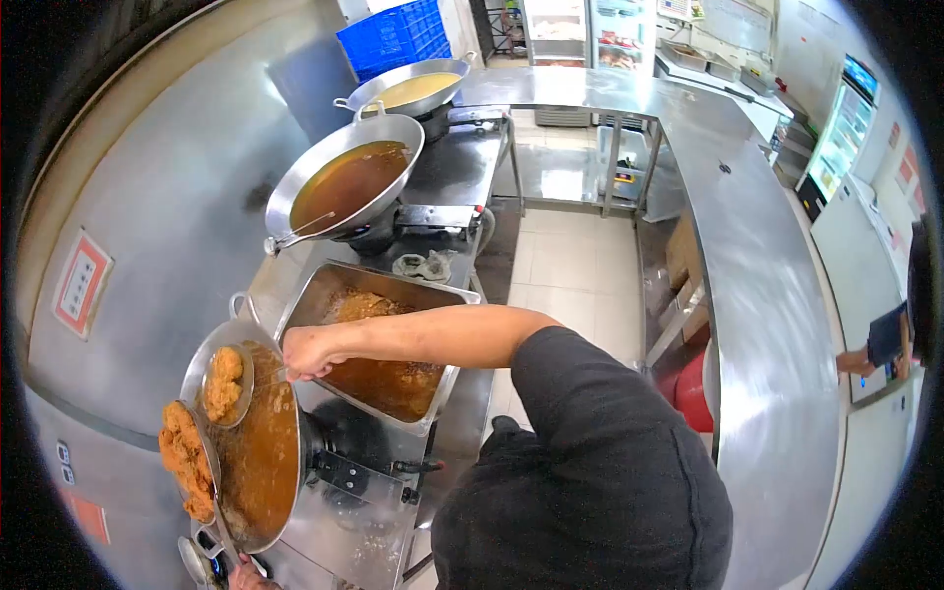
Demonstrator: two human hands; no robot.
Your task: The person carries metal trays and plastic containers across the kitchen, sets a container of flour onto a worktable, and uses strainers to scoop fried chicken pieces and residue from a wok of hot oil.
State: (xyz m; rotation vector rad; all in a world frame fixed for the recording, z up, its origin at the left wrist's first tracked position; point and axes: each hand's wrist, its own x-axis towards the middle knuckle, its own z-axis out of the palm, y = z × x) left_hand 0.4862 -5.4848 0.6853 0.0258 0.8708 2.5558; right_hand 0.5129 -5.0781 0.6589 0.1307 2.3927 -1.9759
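My right hand (309,353) is closed round the handle of a small strainer (250,385), which holds fried pieces (225,383) above the oil. At the bottom edge, my left hand (250,573) grips the handle of a larger strainer (212,462). Several golden fried pieces (184,454) lie in that one, at the left side of the wok (286,492). Bubbling brown oil fills the wok. My right forearm reaches over a rectangular metal tray (433,295) with brown liquid and crumbs in it.
Two more woks, one with dark oil (287,192) and one with yellowish oil (428,69), stand farther along. Behind them is a blue crate (395,39). A steel counter (762,256) curves round the right. Another person's hand (854,362) shows at the far right.
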